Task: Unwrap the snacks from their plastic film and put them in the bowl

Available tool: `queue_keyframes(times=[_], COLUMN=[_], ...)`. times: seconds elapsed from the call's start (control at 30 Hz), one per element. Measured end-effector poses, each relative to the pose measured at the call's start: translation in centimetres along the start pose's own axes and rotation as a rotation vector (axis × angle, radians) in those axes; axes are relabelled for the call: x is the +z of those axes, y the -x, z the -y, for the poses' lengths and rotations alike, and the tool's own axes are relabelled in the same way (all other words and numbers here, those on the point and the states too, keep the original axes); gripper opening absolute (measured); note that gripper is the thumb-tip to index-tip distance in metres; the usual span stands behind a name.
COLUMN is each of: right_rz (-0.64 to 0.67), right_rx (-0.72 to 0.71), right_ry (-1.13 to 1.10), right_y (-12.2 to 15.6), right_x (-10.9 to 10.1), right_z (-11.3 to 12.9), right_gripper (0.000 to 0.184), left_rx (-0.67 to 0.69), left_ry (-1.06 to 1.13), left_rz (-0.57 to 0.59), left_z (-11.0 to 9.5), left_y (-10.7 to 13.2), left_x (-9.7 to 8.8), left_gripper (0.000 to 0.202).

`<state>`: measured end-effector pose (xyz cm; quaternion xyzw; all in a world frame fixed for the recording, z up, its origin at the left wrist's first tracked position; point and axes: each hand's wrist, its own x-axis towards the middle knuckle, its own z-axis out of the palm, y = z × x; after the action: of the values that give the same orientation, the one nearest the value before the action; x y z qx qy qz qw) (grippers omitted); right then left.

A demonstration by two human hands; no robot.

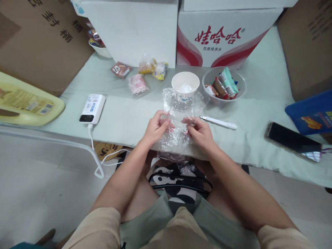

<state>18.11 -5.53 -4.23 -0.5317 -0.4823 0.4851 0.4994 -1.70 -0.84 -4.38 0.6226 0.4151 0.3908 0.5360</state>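
A crinkled clear plastic bag stretches across the table edge, its lower end hanging over my lap. My left hand pinches the left side of this bag between thumb and fingers. On the opposite side, my right hand grips it in the same way. Just beyond my hands a white paper bowl stands upright by the far part of the plastic. To the right of my right hand lies a slim white utility knife, its blade end toward my fingers.
Behind the knife, a clear plastic bowl holds several wrapped snacks. Small packets, including a pink one, lie back left. A white power bank with cable is at left, a phone at right. Cardboard boxes line the back.
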Motion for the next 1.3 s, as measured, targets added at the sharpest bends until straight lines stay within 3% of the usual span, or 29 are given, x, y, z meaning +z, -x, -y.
queue_keyframes(times=[0.13, 0.27, 0.4, 0.5, 0.6, 0.7, 0.77, 0.87, 1.0, 1.03, 1.1, 1.17, 1.3], right_rz=[-0.065, -0.102, -0.113, -0.139, -0.256, -0.376, -0.396, -0.298, -0.036, 0.04, 0.166, 0.196, 0.103], right_rx=[-0.053, -0.12, -0.167, -0.229, -0.238, -0.18, -0.114, -0.052, 0.023, 0.05, 0.089, 0.094, 0.106], right_ry=[0.033, -0.027, 0.053, 0.153, 0.207, 0.151, 0.06, -0.058, -0.185, -0.197, -0.162, -0.101, -0.153], right_y=[-0.1, -0.5, -1.0, -0.8, -0.1, 0.1, -0.2, -1.0, -1.4, -1.3, -1.2, -1.1, -0.8], right_x=[-0.2, -0.5, -1.2, -2.2, -3.3, -3.9, -3.8, -3.1, -1.7, -1.4, -0.9, -0.7, -0.8], right_z=[0.3, -0.2, -0.5, -0.3, -0.2, -0.3, -0.5, -0.8, -0.7, -0.6, -0.2, 0.3, 1.2], right_gripper=[0.023, 0.017, 0.02, 0.024, 0.022, 0.016, 0.024, 0.053, 0.086, 0.084, 0.062, 0.038, 0.037], left_rx=[-0.132, -0.199, -0.271, -0.28, -0.251, -0.158, -0.13, -0.148, -0.159, -0.169, -0.198, -0.253, -0.389], left_ry=[0.086, 0.236, 0.388, 0.451, 0.344, 0.089, 0.047, 0.175, 0.385, 0.432, 0.512, 0.561, 0.462], left_rz=[0.12, 0.064, 0.098, 0.098, 0.053, -0.018, -0.05, -0.031, 0.082, 0.105, 0.117, 0.111, 0.141], left_z=[-0.6, -0.8, -0.6, -0.2, 0.0, -0.4, -0.9, -1.3, -1.8, -1.9, -2.1, -2.2, -1.8], left_y=[-0.2, -0.7, -1.2, -1.5, -1.7, -1.5, -1.4, -1.1, -0.6, -0.4, -0.3, -0.3, -0.7], left_x=[-0.4, -0.9, -1.5, -1.8, -1.9, -1.7, -1.4, -1.2, -1.2, -1.2, -1.2, -0.9, -0.1], left_gripper=[0.044, 0.032, 0.024, 0.03, 0.046, 0.038, 0.035, 0.066, 0.094, 0.099, 0.104, 0.092, 0.045])
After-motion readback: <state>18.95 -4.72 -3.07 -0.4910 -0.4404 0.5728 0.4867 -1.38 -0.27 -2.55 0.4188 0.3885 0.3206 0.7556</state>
